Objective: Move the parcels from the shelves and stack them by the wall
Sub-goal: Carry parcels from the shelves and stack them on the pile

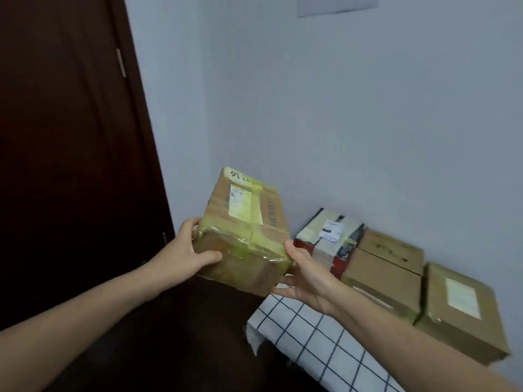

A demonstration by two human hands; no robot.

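Two-handed hold, from the head view: taped parcel (246,227) up in the air, tilted, left of the row by the wall (339,108) and not touching it. Left hand (192,250) curled round the near left corner, thumb across the end face. Right hand (308,275) cupped under the right corner, fingers partly bent, thumb on the edge. Probably mid-carry. Level it first, then lower onto the red-and-white parcel (325,239) or a brown parcel (382,278), flush to the wall. Keep fingertips clear underneath; let go only once seated flat.
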